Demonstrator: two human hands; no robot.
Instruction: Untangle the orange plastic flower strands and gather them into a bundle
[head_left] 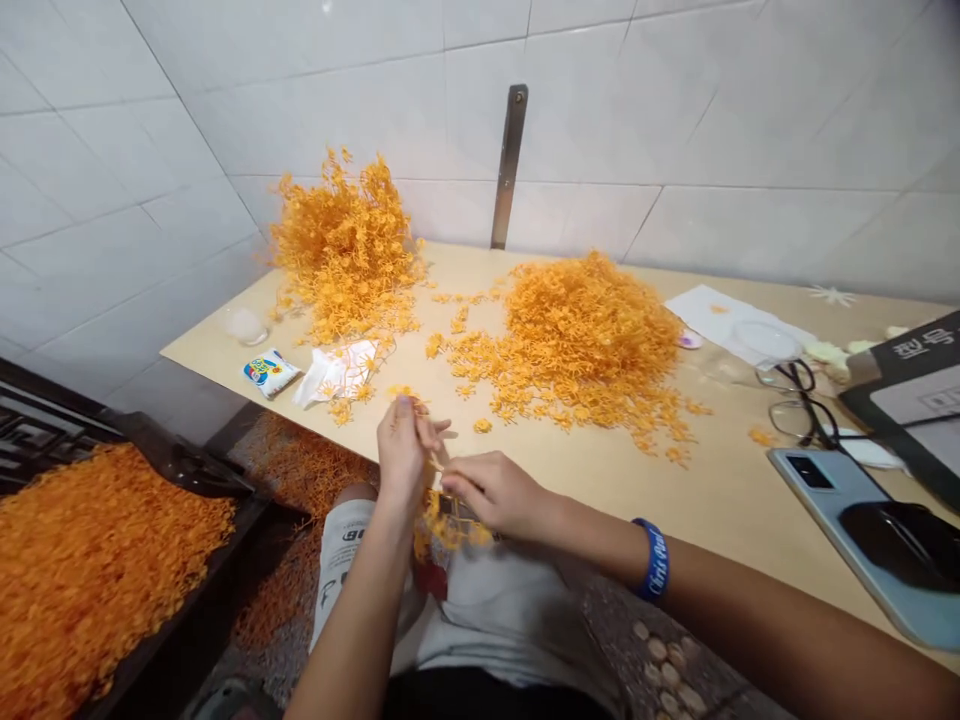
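Both hands are close together at the near edge of the table (570, 470), above my lap. My left hand (403, 445) is closed in a pinch, with a bit of orange showing at its fingertips. My right hand (499, 492) pinches the thin stem of an orange plastic flower sprig (442, 525), which hangs below the fingers. Part of the sprig is hidden by the hands. Beyond them, a loose pile of orange plastic flower pieces (589, 325) spreads over the table, with a taller heap of sprigs (341, 245) at the back left.
A small snack packet (270, 372), a crumpled tissue (337, 372) and a clear cup (246, 325) stand left. Glasses (791, 405), a phone (847, 540) and a dark box (915, 390) lie right. More orange pieces (97, 570) fill a low tray at lower left.
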